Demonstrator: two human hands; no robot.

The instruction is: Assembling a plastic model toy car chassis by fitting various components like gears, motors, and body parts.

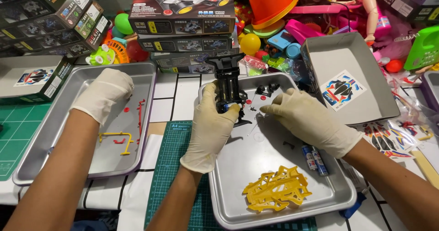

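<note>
The left hand (211, 123) grips a black toy car frame (228, 82) upright over the steel tray (238, 185). The right hand (307, 119) pinches a small part, too small to identify, just beside it. A co-worker's gloved hand (104, 94) rests in the other tray (59, 121).

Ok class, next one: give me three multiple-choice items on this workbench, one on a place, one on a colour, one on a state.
1. Where is the yellow car body? A the right-hand steel tray; B the grey box; C the green mat.
2. The two batteries are: A red; B blue and white; C green.
3. The left hand is: A flat on the mat; B empty in the air; C closed on the black chassis.
Answers: A, it lies at that tray's near end; B, their casings show it; C, the fingers wrap it.
</note>
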